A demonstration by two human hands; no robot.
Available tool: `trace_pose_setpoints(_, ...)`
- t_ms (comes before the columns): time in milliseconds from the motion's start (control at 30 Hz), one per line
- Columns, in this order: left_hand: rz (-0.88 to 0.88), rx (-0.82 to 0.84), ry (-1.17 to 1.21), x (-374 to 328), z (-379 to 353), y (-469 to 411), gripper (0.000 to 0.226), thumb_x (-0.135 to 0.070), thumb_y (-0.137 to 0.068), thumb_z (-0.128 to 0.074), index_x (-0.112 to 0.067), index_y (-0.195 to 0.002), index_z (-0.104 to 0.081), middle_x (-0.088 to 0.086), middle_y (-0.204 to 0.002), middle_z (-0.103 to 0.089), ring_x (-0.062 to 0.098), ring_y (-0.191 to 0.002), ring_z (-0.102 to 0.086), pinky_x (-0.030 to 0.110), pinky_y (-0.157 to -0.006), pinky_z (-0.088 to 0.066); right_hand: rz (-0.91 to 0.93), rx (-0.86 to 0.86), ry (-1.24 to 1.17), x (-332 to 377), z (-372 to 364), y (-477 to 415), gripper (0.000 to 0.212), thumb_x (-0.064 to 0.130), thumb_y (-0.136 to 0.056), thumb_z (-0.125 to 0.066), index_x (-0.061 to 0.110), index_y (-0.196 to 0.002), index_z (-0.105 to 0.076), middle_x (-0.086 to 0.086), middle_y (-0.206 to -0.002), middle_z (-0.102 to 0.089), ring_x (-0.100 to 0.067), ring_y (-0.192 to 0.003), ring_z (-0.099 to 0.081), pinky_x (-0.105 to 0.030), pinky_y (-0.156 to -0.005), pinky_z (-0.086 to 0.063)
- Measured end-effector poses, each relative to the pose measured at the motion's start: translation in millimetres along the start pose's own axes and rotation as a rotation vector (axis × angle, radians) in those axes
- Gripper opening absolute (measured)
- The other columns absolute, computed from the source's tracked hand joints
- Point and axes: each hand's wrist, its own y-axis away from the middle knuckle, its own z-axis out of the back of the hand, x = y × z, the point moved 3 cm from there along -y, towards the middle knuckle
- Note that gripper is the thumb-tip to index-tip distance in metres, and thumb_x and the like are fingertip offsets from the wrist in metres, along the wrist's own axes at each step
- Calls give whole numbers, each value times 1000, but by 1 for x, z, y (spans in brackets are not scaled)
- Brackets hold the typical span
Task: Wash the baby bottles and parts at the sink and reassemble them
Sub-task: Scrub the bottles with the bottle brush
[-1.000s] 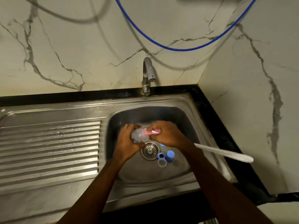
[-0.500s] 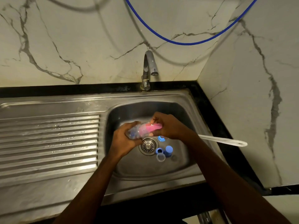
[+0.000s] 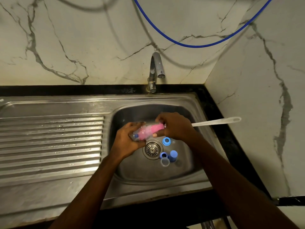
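Right now my left hand (image 3: pixel 127 141) is wrapped round the clear bottle (image 3: pixel 137 136), holding it on its side low in the sink (image 3: pixel 165 99), just above the drain strainer (image 3: pixel 152 149). My right hand (image 3: pixel 175 127) has its fingers closed on the brush (image 3: pixel 216 121) where the white handle meets the pink sponge head. The head sits partly inside the bottle, and the handle juts out to the right, over the rim and the black surface (image 3: pixel 206 96).

What worries me most is the grip. The bottle is smooth plastic and probably wet, and I am pushing into it along its length — a hard shove could shoot it backwards out of my left palm. It would land among the loose parts by the strainer: a blue ring (image 3: pixel 166 140), a blue collar (image 3: pixel 163 155), a blue cap (image 3: pixel 173 155) and a clear cap (image 3: pixel 165 162), all lying close together. A knock would scatter them round the basin.

The sponge looks a tight fit, so it may jam or fold at the neck and leave the bottom unscrubbed. The long handle is another risk — its far end is near the side wall (image 3: pixel 247 113), and a wide twist could strike it and jerk the brush. I see no water falling from the tap (image 3: pixel 156 70), so suds could stay inside unless I rinse afterwards.
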Motion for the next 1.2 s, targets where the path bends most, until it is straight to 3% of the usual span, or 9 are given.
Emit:
trace_pose_setpoints(200,126,-44,80,17,-1,1,73,-2,-57,-92,-12,-124,-67,-1,-120,-65,10,-105,-64,17,-91,-52,-32,-84,188,-9,13,-1,9,26,-84,-70,24,-93,-69,1,-94,-69,-20,-91,-65,-31,-81,-49)
trace_pose_setpoints(400,107,-3,74,8,-9,-2,76,-6,-59,-91,-14,-129,-62,3,-116,-63,18,-104,-64,29,-90,-53,144,-236,280,11,-6,-4,8,27,-89,-64,25,-94,-70,5,-92,-69,-16,-90,-61,-30,-87,-34)
trace_pose_setpoints(567,136,131,-85,10,-26,-4,76,-37,-51,-90,-20,-120,-64,2,-108,-67,22,-94,-63,42,-84,-54,280,-366,324,4,-21,5,4,23,-80,-70,26,-82,-72,5,-80,-70,-22,-87,-59,-32,-89,-27)
trace_pose_setpoints(633,136,82,-93,15,-28,-2,70,-35,-48,-87,-18,-113,-68,0,-103,-68,21,-92,-63,42,-84,-53,276,-586,244,3,-22,17,2,29,-78,-70,28,-80,-70,8,-87,-67,-21,-95,-56,-34,-91,-27)
trace_pose_setpoints(733,167,5,-71,25,-23,5,65,-20,-50,-91,-16,-111,-69,-1,-101,-68,20,-88,-64,38,-80,-54,-82,-843,-82,-12,-16,39,17,41,-83,-69,25,-84,-63,5,-91,-61,-18,-93,-54,-34,-83,-37)
trace_pose_setpoints(833,246,-33,47,26,-24,9,62,-14,-54,-92,-22,-111,-68,-4,-95,-68,19,-75,-65,33,-66,-55,-400,-625,-849,-21,-22,33,38,36,-88,-69,8,-106,-50,-5,-86,-55,-17,-77,-57,-20,-63,-43)
trace_pose_setpoints(900,254,-48,96,17,-27,7,61,-11,-54,-93,-28,-106,-66,-7,-93,-68,19,-77,-66,32,-68,-55,-342,-399,-1114,-13,-30,18,37,28,-92,-66,9,-114,-43,-2,-76,-53,-9,-59,-52,-17,-53,-43)
trace_pose_setpoints(1000,230,-52,106,7,-31,4,60,-25,-51,-90,-34,-105,-63,-7,-96,-68,17,-87,-67,29,-76,-55,-120,-256,-792,-4,-32,5,12,28,-96,-60,16,-100,-59,7,-68,-55,-2,-56,-52,-21,-59,-45)
trace_pose_setpoints(1200,236,-73,29,11,-27,-2,61,-13,-56,-93,-17,-111,-68,-2,-95,-69,18,-83,-66,29,-73,-54,-154,-622,-740,-15,-13,7,24,38,-89,-67,18,-76,-62,-1,-68,-66,-14,-63,-63,-32,-64,-52)
